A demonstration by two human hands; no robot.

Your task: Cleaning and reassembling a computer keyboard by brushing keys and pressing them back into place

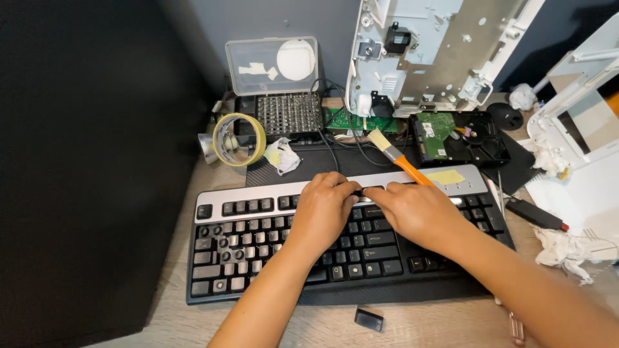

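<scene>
Keyboard (258, 258): black with a silver top strip, flat on the wooden desk (193, 322) in front of the person; several keycaps gone at the left end, bare round posts showing
Loose keycap (369, 319): small, black, on the desk just in front of the keyboard, apart from it
Left hand (322, 209): palm down on the middle key rows, fingers curled toward the top row, fingertips pressed together at one spot; cannot tell whether anything is pinched
Right hand (419, 212): palm down beside the left, fingertips meeting it at the same spot near the top row; orange handle of the brush (393, 154) runs out from under it, probably tucked in the grip
Handling, keyboard: likely light, stiff plastic, slides easily on the desk; best held by both short ends or the front edge
Handling, keycaps: probably small, slick, easily lost; likely to pop off with a pinch at two opposite sides, with thin clips that may snap if twisted
Brush head: pale bristles, resting beyond the keyboard on the dark mat (348, 164)
Yellow note (445, 177): stuck on the silver strip, right side
Tape roll (238, 138): yellowish, standing on edge beyond the left end
Farther back: bit set (289, 113) with clear lid open, green circuit board (361, 122), bare hard drive (451, 135), white plastic shell (425, 51) leaning upright
</scene>
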